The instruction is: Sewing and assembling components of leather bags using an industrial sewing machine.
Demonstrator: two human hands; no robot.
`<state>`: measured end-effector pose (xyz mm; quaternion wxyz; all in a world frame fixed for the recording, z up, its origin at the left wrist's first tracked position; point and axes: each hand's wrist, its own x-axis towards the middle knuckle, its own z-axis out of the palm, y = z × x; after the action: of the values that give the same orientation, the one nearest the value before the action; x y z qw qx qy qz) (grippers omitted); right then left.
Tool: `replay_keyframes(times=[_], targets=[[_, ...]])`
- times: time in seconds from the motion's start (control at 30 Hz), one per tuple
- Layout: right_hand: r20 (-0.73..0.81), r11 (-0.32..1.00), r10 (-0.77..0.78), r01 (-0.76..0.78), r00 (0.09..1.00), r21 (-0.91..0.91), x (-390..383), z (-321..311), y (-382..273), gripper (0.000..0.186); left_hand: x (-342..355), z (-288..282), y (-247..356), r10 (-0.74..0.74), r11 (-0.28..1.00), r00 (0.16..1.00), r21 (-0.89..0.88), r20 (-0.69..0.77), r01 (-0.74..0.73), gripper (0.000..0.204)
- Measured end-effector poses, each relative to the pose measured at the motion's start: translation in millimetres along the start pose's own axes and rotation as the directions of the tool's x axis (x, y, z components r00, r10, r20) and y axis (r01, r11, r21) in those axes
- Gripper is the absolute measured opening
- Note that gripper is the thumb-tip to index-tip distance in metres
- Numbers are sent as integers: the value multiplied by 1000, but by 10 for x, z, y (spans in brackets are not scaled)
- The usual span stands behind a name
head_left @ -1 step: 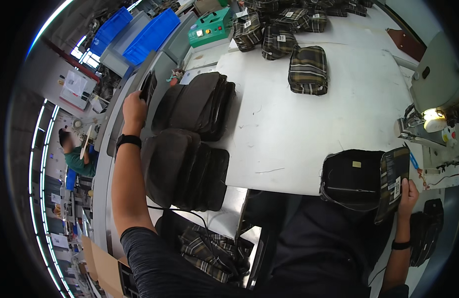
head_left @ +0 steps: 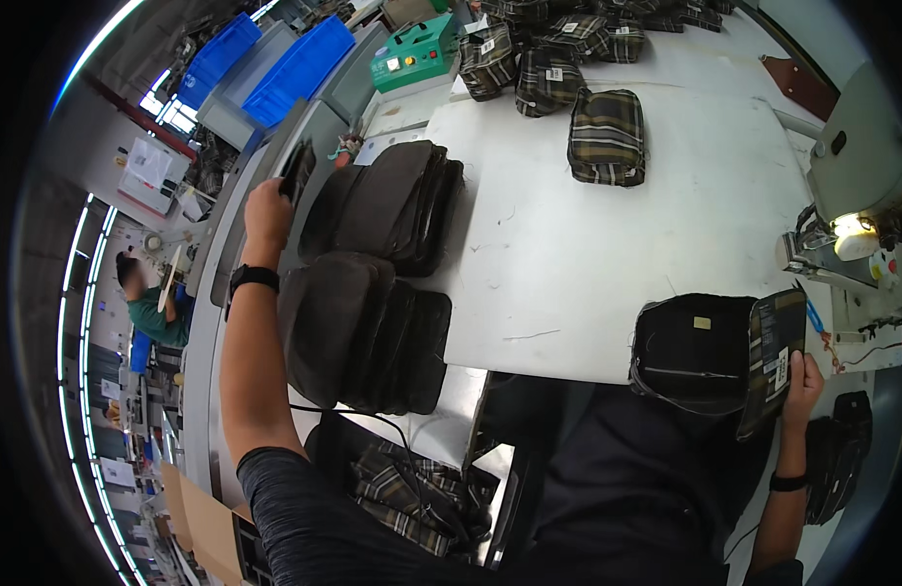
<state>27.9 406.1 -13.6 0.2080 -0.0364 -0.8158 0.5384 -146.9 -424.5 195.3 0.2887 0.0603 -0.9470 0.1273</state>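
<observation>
My left hand (head_left: 267, 215) reaches out at the left, closed on a dark flat piece (head_left: 297, 172) whose kind I cannot make out. Beside it lie two stacks of dark fabric panels, the farther stack (head_left: 387, 210) and the nearer stack (head_left: 358, 332). At the table's front right edge, my right hand (head_left: 803, 387) grips the plaid flap of an open fabric pouch (head_left: 693, 352). The pouch's black lining faces up, with a small yellowish label inside and a white tag on the flap. My right thumb and fingers close round the flap's outer edge.
A sewing machine (head_left: 861, 186) with a lit lamp stands at the right, blue-handled snippers (head_left: 813, 314) near it. On the white table (head_left: 529, 264) sits a plaid pouch (head_left: 607, 138); several more lie behind. A green box (head_left: 413, 54) and blue bins (head_left: 296, 70) stand far left.
My left hand and the dark piece in it have shifted very slightly to the right. My right hand and the open pouch look unchanged.
</observation>
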Motion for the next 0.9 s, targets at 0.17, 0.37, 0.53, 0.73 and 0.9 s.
replay_keyframes(times=[0.17, 0.37, 0.53, 0.73, 0.9], targets=[[-1, 999, -24, 24, 1000, -37, -2, 3, -1, 34, -209, 142, 502, 172, 985, 971, -58, 169, -164, 45], [1, 999, -26, 26, 1000, -40, -3, 7, -31, 34, -254, -1, 698, 301, 944, 914, 52, 271, -326, 61], [-1, 994, -38, 38, 999, -98, -4, 0, -41, 34, -210, -98, 693, 411, 895, 868, 55, 280, -442, 65], [10, 999, -17, 18, 1000, -39, -11, -1, -30, 35, -186, -103, 749, 348, 915, 866, 70, 358, -397, 61], [4, 1000, -11, 11, 1000, -11, -5, 8, -26, 35, -120, -87, 699, 267, 937, 863, 92, 430, -336, 47]])
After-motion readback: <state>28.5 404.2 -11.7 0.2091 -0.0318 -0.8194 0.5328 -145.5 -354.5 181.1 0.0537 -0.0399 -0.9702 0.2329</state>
